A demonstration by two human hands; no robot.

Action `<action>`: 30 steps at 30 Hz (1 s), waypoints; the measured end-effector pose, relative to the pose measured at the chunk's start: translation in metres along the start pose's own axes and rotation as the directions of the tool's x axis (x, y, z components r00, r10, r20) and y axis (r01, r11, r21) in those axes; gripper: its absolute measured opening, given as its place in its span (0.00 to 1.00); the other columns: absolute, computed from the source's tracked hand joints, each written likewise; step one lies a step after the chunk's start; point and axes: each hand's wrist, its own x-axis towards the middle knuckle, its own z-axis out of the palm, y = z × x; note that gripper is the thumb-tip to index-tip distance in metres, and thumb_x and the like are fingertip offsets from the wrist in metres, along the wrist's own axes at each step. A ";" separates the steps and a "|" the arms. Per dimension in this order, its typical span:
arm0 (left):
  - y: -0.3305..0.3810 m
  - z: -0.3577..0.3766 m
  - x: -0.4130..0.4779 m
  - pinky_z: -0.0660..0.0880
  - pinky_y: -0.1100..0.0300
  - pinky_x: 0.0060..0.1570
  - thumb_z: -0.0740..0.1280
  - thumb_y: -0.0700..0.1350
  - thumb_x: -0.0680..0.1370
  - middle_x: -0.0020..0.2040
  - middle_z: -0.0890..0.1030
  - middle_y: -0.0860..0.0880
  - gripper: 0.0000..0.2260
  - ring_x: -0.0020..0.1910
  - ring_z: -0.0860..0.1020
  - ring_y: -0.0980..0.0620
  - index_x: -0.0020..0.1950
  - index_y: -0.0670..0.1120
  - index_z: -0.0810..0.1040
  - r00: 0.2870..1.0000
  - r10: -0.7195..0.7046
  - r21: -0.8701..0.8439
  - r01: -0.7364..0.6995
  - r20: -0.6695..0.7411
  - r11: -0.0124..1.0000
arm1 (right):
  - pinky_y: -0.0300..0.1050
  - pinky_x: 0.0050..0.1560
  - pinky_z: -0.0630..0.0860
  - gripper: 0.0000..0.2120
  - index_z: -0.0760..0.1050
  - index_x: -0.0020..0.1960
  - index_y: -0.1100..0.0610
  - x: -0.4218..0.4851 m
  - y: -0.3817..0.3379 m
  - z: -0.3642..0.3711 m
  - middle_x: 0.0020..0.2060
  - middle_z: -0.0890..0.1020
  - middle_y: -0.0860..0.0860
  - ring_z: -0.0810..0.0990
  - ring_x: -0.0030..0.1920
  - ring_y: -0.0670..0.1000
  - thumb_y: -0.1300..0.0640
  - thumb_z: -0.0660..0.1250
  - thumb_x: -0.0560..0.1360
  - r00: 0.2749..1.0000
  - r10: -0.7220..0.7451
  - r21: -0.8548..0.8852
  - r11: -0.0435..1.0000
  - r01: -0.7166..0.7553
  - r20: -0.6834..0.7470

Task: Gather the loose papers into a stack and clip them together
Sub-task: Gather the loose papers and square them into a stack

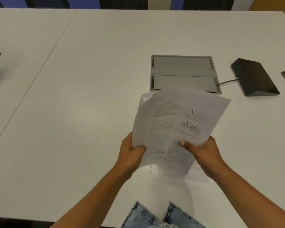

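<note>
Papers (179, 122) lifted in both hands, edges not yet squared.
I see the left hand (132, 153) and right hand (202, 152) each clamped on the bottom edge, thumbs on top. Risk: the sheets are fanned and skewed, so a slack grip could let one slide out. They are thin white printed pages, flopping away from the hands. Another sheet (197, 175) lies beneath the hands. No clip visible.

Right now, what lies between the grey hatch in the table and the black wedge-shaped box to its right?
In the head view, one dark cable crosses the bare white table from the black box to the grey hatch.
</note>
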 end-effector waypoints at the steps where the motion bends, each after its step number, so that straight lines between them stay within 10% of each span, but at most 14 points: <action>1: 0.000 0.005 0.002 0.83 0.56 0.47 0.66 0.31 0.75 0.55 0.82 0.48 0.22 0.55 0.81 0.47 0.64 0.51 0.76 1.000 0.020 0.007 -0.019 -0.012 1.000 | 0.51 0.53 0.81 0.21 0.79 0.60 0.52 0.003 -0.004 0.001 0.54 0.85 0.48 0.84 0.55 0.50 0.61 0.77 0.68 0.999 -0.025 0.000 1.000 0.025 -0.037; 6: 0.005 0.015 0.006 0.83 0.58 0.45 0.75 0.45 0.70 0.50 0.84 0.56 0.16 0.50 0.84 0.55 0.55 0.58 0.78 0.979 0.172 -0.040 -0.178 -0.113 0.983 | 0.44 0.45 0.83 0.16 0.82 0.51 0.50 0.008 -0.020 -0.007 0.48 0.87 0.49 0.86 0.48 0.50 0.56 0.77 0.63 0.987 -0.136 -0.004 0.991 0.136 -0.086; 11: 0.011 0.017 0.010 0.80 0.65 0.43 0.75 0.39 0.73 0.47 0.84 0.64 0.16 0.50 0.82 0.60 0.53 0.59 0.80 0.942 0.326 0.026 -0.325 -0.081 0.946 | 0.37 0.40 0.80 0.16 0.82 0.50 0.48 0.007 -0.019 -0.011 0.43 0.86 0.47 0.85 0.47 0.46 0.57 0.77 0.63 0.987 -0.157 -0.001 0.988 0.157 -0.028; 19: 0.016 0.017 0.025 0.80 0.58 0.35 0.78 0.45 0.70 0.34 0.82 0.55 0.09 0.37 0.82 0.54 0.38 0.49 0.79 0.947 0.296 0.038 -0.293 -0.122 0.955 | 0.43 0.44 0.80 0.15 0.83 0.51 0.46 0.008 -0.016 -0.012 0.46 0.87 0.47 0.85 0.50 0.52 0.51 0.77 0.65 0.984 -0.177 -0.019 0.984 0.177 0.019; 30: 0.056 0.006 0.030 0.81 0.58 0.43 0.70 0.48 0.77 0.42 0.84 0.59 0.08 0.46 0.83 0.55 0.45 0.63 0.83 0.881 0.457 -0.269 -0.472 -0.121 0.839 | 0.41 0.46 0.82 0.08 0.86 0.43 0.43 0.018 -0.030 -0.025 0.42 0.87 0.42 0.86 0.45 0.47 0.54 0.69 0.72 0.969 -0.247 -0.054 0.968 0.245 -0.021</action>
